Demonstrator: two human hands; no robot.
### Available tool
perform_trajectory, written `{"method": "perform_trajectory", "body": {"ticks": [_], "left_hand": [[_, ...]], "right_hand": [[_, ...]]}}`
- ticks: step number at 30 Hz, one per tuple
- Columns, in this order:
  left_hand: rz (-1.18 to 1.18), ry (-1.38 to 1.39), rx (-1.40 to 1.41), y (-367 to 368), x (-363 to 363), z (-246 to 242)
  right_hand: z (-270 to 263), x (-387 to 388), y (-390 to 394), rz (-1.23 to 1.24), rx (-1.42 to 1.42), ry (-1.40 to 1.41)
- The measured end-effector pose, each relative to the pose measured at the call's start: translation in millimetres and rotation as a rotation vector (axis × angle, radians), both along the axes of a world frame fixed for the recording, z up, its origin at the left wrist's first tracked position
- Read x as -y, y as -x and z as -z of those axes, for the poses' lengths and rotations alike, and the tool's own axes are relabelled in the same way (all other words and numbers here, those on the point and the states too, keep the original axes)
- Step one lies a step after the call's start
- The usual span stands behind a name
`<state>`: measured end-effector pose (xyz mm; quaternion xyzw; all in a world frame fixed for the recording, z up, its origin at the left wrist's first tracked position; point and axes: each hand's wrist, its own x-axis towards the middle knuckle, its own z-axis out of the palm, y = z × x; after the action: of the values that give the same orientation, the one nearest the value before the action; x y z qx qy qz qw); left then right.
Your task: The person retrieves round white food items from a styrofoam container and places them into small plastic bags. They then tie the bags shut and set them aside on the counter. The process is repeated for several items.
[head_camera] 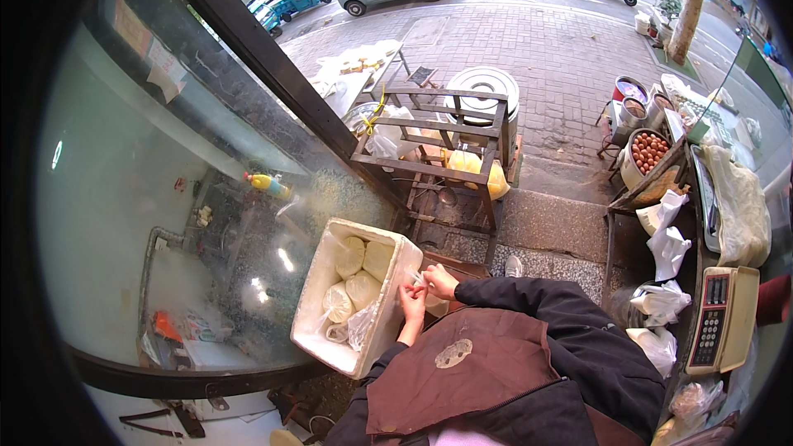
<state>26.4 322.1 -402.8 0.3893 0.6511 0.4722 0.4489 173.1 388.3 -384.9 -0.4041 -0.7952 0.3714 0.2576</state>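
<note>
My left hand [412, 303] and my right hand [440, 282] are close together at the near side of a white foam box [387, 322]. Their fingers pinch the gathered neck of a clear plastic bag [437, 306]. The bag's pale, rounded body hangs below, partly hidden by my hands and the brown apron [471, 359]. Inside the foam box lie several clear bags [363, 289] filled with something pale yellow. A crumpled clear bag [362, 326] rests by the box's near wall.
A glass pane [204, 248] rises on the left. Beyond the box stands a metal frame [449, 130] holding yellow-filled bags [464, 163]. On the right are a weighing scale [722, 320], hanging plastic bags [669, 248] and a pot of brown eggs [647, 152]. Stone steps [551, 223] lead outside.
</note>
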Motion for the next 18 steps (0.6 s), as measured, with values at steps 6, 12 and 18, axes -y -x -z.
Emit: {"method": "perform_trajectory", "body": {"ticks": [6,12,18], "left_hand": [[0.025,-0.006,0.040,1.3,-0.3,6.8],[0.004,0.015,-0.031,3.3,-3.1,13.7],[0.022,0.037,-0.147,2.3,-3.7,16.9]], "right_hand": [[-6.6,-0.7,-6.4,0.015,-0.031,-0.085],[-25.5,-0.4,-17.1,-0.375,0.062,-0.326],[-20.3,2.8,-10.4,-0.167,-0.027,0.021]]}}
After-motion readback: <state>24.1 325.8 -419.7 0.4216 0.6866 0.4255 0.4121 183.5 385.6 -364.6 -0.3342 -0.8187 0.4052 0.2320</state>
